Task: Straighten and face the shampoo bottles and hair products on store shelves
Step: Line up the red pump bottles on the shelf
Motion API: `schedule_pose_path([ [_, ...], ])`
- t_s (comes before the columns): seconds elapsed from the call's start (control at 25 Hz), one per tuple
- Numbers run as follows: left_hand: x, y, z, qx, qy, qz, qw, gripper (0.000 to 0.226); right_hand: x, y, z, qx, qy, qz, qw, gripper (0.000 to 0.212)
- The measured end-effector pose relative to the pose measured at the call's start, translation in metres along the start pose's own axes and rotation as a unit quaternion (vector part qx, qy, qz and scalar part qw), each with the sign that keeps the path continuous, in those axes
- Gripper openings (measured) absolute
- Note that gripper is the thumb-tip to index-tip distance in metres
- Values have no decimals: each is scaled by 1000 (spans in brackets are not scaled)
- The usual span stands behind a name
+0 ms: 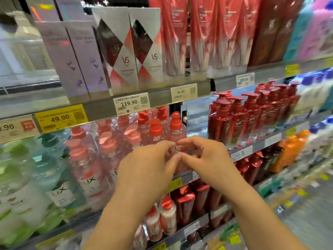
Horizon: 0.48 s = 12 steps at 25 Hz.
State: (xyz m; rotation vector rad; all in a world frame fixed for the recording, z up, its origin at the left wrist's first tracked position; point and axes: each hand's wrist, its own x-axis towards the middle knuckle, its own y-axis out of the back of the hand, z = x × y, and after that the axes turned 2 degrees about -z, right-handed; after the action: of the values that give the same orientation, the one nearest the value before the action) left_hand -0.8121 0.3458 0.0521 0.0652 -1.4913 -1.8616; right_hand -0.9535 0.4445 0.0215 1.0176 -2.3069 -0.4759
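— What's on the middle shelf?

— Clear pump bottles with pinkish liquid. The red-capped bottle stands at the right end of that group, near the front edge. Left of it are pink-capped bottles, then teal bottles and green ones toward the left end.

— And the hands?

— Both are at the red-capped bottle's lower body. The left hand has fingers curled, tips at the label; the right hand is curled too, fingertips meeting the left's. Whether they actually pinch the bottle — I cannot tell, the frame is blurred.

— Any room beside it?

— A bare gap on the right, then dark red pump bottles in a row running back along the next section.

— Above?

— Boxes and red tubes at the upper shelf's front edge, with price tags on its rail.
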Motion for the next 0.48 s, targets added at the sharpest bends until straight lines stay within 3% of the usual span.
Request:
schedule_pose_path([
  [0.24, 31, -58, 75, -113, -91, 4, 989, 44, -34, 84, 52, -32, -70, 85, 993, 13],
  [0.48, 60, -116, 94, -161, -100, -47, 981, 41, -78, 102, 94, -48, -171, 122, 976, 13],
])
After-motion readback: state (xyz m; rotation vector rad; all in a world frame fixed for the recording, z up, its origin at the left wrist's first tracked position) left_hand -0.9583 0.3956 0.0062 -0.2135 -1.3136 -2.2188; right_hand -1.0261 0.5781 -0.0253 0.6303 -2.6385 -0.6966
